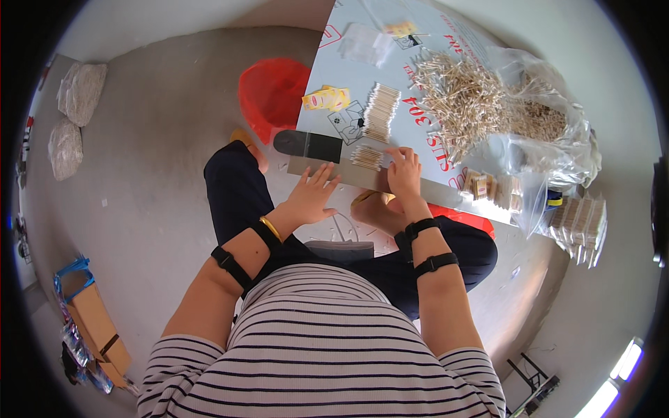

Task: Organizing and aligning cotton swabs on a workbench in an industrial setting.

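Observation:
My left hand (311, 195) is open with its fingers spread, lying at the table's front edge just below a dark flat rectangular piece (324, 148). No object shows in it. Close to my right hand (404, 173) is a short row of cotton swabs (367, 157) laid side by side. The right fingers are stretched out by the row's right end; whether they touch it I cannot tell. Behind lies a longer row of cotton swabs (382, 111). A big loose heap of cotton swabs (460, 101) with wooden sticks covers the table's right part.
Yellow printed cards (326, 98) lie at the table's left edge, clear plastic bags (366, 45) farther back. Packed swab bundles (481, 185) and stacked packs (578, 221) stand at the right. A red bag (272, 97) hangs left of the table. Cardboard boxes (97, 320) sit lower left.

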Available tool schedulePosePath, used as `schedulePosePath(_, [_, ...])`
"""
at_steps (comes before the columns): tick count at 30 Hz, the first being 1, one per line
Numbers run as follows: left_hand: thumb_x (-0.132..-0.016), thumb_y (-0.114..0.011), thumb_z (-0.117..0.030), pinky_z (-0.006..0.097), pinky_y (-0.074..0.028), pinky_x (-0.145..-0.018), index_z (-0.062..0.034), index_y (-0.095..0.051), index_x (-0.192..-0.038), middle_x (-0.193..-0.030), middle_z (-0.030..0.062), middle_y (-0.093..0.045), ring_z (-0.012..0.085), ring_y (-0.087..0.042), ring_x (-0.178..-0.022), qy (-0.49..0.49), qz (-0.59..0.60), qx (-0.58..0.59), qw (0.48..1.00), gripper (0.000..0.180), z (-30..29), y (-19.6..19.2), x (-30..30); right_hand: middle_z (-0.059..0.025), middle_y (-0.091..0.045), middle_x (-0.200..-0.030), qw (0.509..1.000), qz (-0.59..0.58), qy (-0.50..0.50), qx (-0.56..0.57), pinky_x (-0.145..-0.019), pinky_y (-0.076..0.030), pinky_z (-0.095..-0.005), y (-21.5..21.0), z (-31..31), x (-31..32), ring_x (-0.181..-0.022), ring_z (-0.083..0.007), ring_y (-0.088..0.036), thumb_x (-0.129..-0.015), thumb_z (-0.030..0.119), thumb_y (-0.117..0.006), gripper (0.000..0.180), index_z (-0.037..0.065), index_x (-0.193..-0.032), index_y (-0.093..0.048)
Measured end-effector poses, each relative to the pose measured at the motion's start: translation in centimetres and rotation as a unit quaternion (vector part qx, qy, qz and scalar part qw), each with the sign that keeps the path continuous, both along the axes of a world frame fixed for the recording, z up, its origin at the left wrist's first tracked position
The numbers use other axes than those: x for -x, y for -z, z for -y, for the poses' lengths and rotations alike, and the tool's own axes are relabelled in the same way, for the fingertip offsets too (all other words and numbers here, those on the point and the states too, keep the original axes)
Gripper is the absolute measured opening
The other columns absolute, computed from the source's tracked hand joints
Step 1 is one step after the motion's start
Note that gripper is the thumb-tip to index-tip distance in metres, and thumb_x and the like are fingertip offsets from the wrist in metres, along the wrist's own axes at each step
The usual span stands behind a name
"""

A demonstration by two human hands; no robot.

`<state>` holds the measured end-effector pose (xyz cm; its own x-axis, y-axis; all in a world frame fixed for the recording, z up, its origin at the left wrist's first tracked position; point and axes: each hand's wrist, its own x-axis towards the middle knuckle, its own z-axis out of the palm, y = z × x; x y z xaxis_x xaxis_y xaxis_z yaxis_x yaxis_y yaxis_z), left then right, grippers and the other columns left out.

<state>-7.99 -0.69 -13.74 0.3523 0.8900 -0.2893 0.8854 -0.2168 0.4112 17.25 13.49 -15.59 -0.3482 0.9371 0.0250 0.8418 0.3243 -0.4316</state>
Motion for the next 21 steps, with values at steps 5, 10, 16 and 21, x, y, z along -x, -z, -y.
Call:
schedulePosePath(5, [-0.089, -0.073, -0.050, 0.060, -0.020, -0.124, -0.0036, -0.037, -0.159, -0.169, 0.0262, -0.022, 0.0377, -0.022, -0.158, 0.001, -0.001, -0.009, 1.000, 0.091, -0.2, -0.3, 0.0, -0.0092, -0.058, -0.124, 0.999, -0.018, -0.033, -0.002, -0.101, -0.045, -0.0484, -0.5, 0.3, 1.2, -0.120, -0.0329, -0.055, -0.088, 0.004, -0.061, 0.042, 0.022, -0.125, -0.070])
schedulePosePath(10, [-0.095, -0.067, -0.046, 0.059, -0.020, -0.125, 0.0001, -0.037, -0.157, -0.168, 0.0231, -0.028, 0.0398, -0.026, -0.156, -0.118, 0.107, 0.023, 0.987, 0.083, -3.3, -0.8, -0.9, -0.0111, -0.060, -0.131, 0.997, -0.081, 0.015, 0.004, -0.104, -0.044, -0.0488, 0.0, 0.6, 0.5, -0.124, -0.0340, -0.055, -0.091, 0.005, -0.059, 0.043, 0.014, -0.133, -0.065])
schedulePosePath(16, [-0.098, -0.061, -0.052, 0.059, -0.013, -0.127, 0.0041, -0.034, -0.158, -0.170, 0.0206, -0.027, 0.0354, -0.022, -0.159, -0.084, -0.023, -0.184, 0.979, 0.087, -5.9, 2.2, -2.0, -0.0192, -0.038, -0.163, 0.998, -0.049, -0.017, -0.034, -0.124, -0.027, -0.0537, 0.7, 3.6, -0.1, -0.151, -0.0386, -0.034, -0.099, 0.023, -0.060, 0.067, 0.001, -0.157, -0.038])
schedulePosePath(21, [-0.102, -0.048, -0.061, 0.058, -0.006, -0.128, 0.0011, -0.025, -0.164, -0.173, 0.0201, -0.018, 0.0354, -0.013, -0.161, -0.068, -0.055, -0.187, 0.978, 0.090, -7.0, 4.0, -2.4, -0.0184, -0.030, -0.169, 0.999, 0.026, -0.013, -0.035, -0.129, -0.017, -0.0530, 1.8, 4.2, 0.3, -0.159, -0.0340, -0.022, -0.100, 0.043, -0.060, 0.082, -0.002, -0.161, -0.029])
